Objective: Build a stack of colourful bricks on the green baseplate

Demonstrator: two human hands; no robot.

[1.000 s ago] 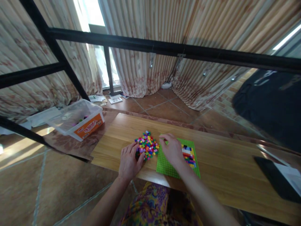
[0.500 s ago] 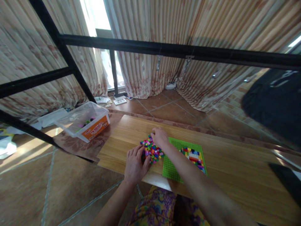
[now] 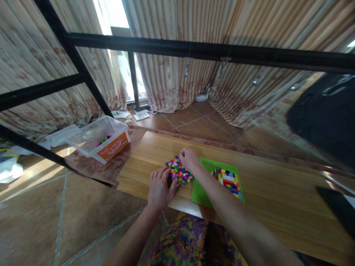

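My left hand (image 3: 161, 189) rests on the wooden table at the near left side of a pile of small multicoloured toy bricks (image 3: 181, 175). Its fingers are curved and the thumb stands apart, touching the pile's edge. My right hand (image 3: 190, 160) is over the pile's far right edge with thumb and fingers pinched together; whatever lies between the fingertips is too small to make out. Beneath my right forearm lies a green studded baseplate (image 3: 201, 190), partly covered by the arm. A patch of coloured bricks (image 3: 227, 180) is fixed on its right part.
The wooden table (image 3: 277, 195) runs far to the right, with a dark flat object (image 3: 337, 205) near its right end. A clear plastic box (image 3: 100, 138) with an orange label and some bricks stands at the left. Black metal bars (image 3: 166, 47) cross in front of the curtains (image 3: 177, 81).
The view has tilted slightly down. My right fingertips are pinched near the pile's far edge, little moved. My left hand stays beside the pile.
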